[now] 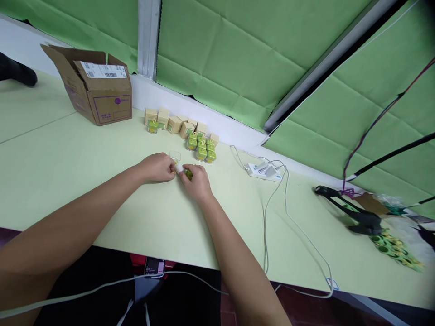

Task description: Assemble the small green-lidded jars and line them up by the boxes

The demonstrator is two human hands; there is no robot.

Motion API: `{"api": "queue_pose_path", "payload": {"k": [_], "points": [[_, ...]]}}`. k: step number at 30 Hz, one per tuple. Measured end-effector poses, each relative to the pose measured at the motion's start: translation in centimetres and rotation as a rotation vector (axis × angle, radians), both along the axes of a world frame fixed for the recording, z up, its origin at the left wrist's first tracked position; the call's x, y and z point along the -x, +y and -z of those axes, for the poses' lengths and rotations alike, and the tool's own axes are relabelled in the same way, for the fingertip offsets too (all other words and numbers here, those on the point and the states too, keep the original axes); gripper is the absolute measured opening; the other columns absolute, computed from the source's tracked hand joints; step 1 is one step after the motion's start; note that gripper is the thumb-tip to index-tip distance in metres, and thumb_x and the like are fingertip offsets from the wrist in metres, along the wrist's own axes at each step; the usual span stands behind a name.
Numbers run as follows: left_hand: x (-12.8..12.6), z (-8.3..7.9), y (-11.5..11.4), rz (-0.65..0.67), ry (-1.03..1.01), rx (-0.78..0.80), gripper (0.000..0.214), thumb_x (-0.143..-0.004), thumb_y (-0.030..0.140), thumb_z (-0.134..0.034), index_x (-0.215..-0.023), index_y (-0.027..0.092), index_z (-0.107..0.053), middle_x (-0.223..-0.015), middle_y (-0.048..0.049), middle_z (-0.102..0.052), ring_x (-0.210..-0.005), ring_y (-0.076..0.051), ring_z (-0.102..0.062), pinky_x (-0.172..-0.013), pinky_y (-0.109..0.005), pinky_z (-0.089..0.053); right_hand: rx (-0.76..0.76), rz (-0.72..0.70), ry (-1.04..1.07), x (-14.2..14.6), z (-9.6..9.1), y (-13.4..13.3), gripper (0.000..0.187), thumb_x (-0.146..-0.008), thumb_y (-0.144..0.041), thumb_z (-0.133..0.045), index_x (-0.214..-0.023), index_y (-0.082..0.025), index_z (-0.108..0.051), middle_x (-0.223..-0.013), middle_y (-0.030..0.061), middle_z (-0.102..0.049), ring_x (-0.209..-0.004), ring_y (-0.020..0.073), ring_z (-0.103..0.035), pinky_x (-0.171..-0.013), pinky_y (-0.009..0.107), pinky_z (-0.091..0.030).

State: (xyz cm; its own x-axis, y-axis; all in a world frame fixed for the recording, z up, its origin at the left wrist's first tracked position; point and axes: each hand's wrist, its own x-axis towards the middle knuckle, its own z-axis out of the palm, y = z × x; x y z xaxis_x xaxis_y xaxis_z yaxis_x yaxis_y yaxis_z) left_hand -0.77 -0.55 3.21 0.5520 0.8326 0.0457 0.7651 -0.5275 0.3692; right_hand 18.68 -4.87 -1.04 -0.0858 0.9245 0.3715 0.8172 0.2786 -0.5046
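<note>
Near the middle of the frame, the left hand (156, 167) and the right hand (197, 182) were close together, neither one spread. The left hand's fingers were curled and pressed together, with the fingertips (172, 167) pinching a small white piece (179, 169). A clear plastic cover (175, 157) stood just above it, and the hand seemed to hold that too, though the fingers hid how. The right hand's fingers were bent downward in a pinch around a small green object (189, 174), which touched the white piece.

Both forearms crossed the pale green table (102, 203) from its front edge at the bottom of the frame. Just above the hands, small green packs (201, 149) and small kraft boxes (163, 118) stood near the table's back edge, with a cardboard carton (102, 88) at upper left. To the right, well apart from the hands, lay a white power strip (264, 172) with its pale cables (285, 213), and farther right a black clamp (353, 213).
</note>
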Motion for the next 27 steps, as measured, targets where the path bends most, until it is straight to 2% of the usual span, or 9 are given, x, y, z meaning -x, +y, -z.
{"api": "queue_pose_path", "payload": {"k": [8, 13, 20, 27], "points": [[0.0, 0.4, 0.3, -0.002, -0.009, 0.004, 0.016, -0.077, 0.035, -0.060, -0.069, 0.024, -0.066, -0.072, -0.0041, -0.070, -0.063, -0.020, -0.060, -0.055, -0.032, -0.035, -0.008, -0.009, -0.003, 0.1, -0.3, -0.1, 0.022, -0.088, -0.026, -0.071, -0.110, -0.024, -0.076, -0.109, 0.0074, -0.078, -0.112, 0.0277, -0.065, -0.101, 0.042, -0.050], [0.4, 0.4, 0.8, 0.016, -0.048, 0.045, 0.019, -0.076, 0.040, -0.064, -0.080, 0.023, -0.072, -0.082, -0.0031, -0.074, -0.070, -0.020, -0.065, -0.058, -0.029, -0.039, -0.038, -0.053, -0.024, 0.0, -0.4, -0.2, 0.025, -0.088, -0.022, -0.069, -0.111, -0.022, -0.077, -0.110, 0.0075, -0.078, -0.113, 0.0282, -0.065, -0.103, 0.042, -0.050], [1.0, 0.3, 1.4, 0.016, -0.086, 0.040, 0.019, -0.073, 0.029, -0.060, -0.085, 0.023, -0.073, -0.088, -0.0026, -0.077, -0.076, -0.020, -0.066, -0.064, -0.029, -0.044, -0.066, -0.095, -0.030, 0.1, -0.2, -0.3, 0.028, -0.092, -0.017, -0.059, -0.114, -0.022, -0.076, -0.116, 0.0061, -0.078, -0.114, 0.0278, -0.064, -0.106, 0.043, -0.048], [1.0, 0.4, 1.4, 0.007, -0.095, 0.038, 0.019, -0.072, 0.028, -0.060, -0.086, 0.023, -0.073, -0.090, -0.0029, -0.078, -0.078, -0.020, -0.068, -0.065, -0.029, -0.045, -0.092, -0.101, -0.060, 0.1, 0.0, -0.3, 0.032, -0.092, -0.017, -0.057, -0.117, -0.021, -0.076, -0.121, 0.0098, -0.073, -0.117, 0.0285, -0.061, -0.109, 0.044, -0.046]]}}
